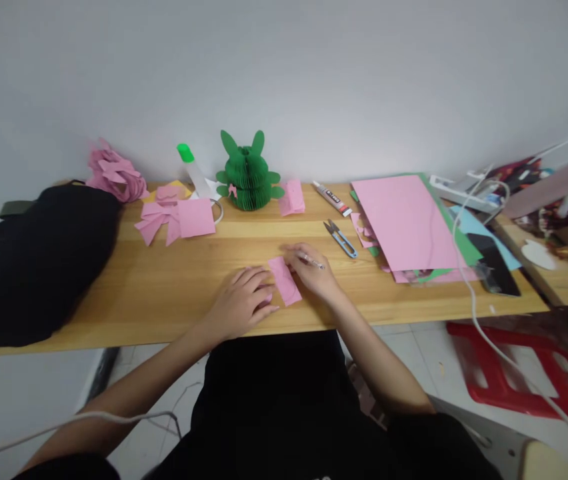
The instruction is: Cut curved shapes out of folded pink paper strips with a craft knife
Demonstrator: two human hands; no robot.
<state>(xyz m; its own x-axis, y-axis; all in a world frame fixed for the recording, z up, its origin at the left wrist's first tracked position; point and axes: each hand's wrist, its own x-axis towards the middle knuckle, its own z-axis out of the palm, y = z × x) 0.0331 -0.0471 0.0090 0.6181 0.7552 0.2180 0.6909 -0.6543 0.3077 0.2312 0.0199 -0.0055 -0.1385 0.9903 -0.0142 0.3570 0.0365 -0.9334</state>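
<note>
A small rectangle of pink paper (285, 283) with a curved line on it lies near the table's front edge. My right hand (313, 270) rests at its right side, closed around a pen (309, 259) with a clear barrel; the tip is hard to make out. At the paper's left is my left hand (244, 300), lying on the table with its fingers stretched out and a little apart. Another bit of pink paper (266, 293) shows partly beneath those fingers. Thread snips (341, 239) with blue handles lie beyond my right hand.
Along the wall are a green paper rabbit (247, 175), a glue bottle (193, 170), pink cutouts (197, 218) and a glue tube (333, 199). Pink sheets (409, 220), a phone (497, 267) and a white cable (473, 300) are rightward. A black bag (44, 260) lies left.
</note>
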